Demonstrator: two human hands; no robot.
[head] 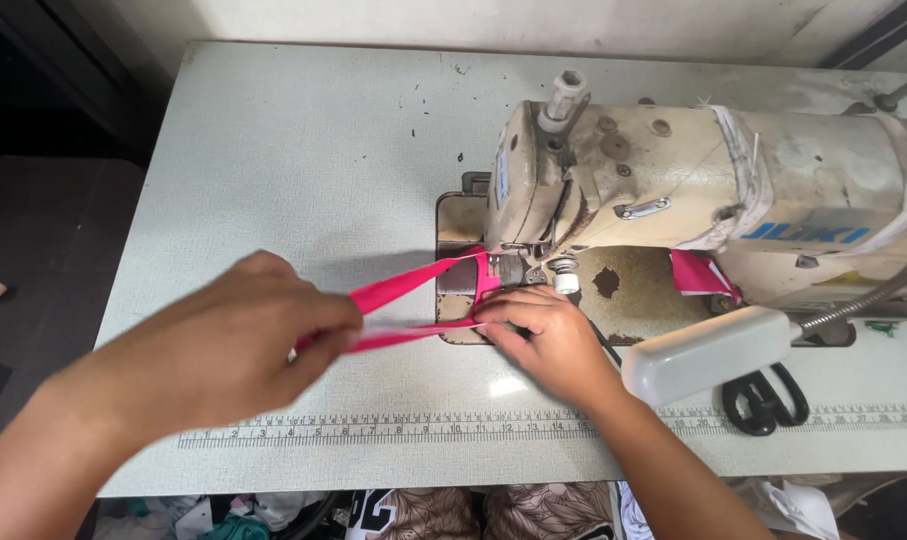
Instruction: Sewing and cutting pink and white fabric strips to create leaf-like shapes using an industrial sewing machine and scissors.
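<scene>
A narrow pink fabric strip [413, 284] runs from under the presser foot of a cream sewing machine [673, 190] out to the left. My left hand [243, 345] is closed on the strip's free end, holding it taut above the table. My right hand [543, 335] lies flat beside the needle plate, its fingertips pressing the strip's lower fold down in front of the presser foot. The needle itself is hidden behind the machine head.
The pale grey table [303, 150] has a printed ruler [393, 430] along its front edge. A white lamp head [708, 352] on a flexible arm hangs at the right, with black scissors [768, 400] below it. More pink fabric [698, 272] lies under the machine arm.
</scene>
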